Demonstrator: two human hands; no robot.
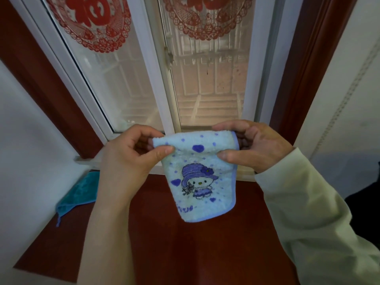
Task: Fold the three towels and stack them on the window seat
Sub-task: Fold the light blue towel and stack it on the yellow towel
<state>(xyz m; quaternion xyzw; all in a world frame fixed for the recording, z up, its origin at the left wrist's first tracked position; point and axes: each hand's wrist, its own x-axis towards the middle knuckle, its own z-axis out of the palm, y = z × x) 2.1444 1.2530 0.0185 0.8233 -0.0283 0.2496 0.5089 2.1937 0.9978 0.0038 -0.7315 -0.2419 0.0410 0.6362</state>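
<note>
Towel (202, 182) hangs between both hands, left hand (131, 157) and right hand (255, 145) pinching its top corners.

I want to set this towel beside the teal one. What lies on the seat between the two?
Head view: only the left forearm crosses between the cartoon towel and the teal towel; the seat shows bare red wood.

We see a pale blue towel (202, 177) dotted with purple-blue spots and hearts, printed with a cartoon kitten in a purple hat and dress, and edged in darker blue. A plain teal towel (79, 194) lies on the dark red-brown window seat (185, 243). Red paper cuttings (92, 21) pattern the white-framed window (152, 68). The sleeve (308, 212) is pale green.
</note>
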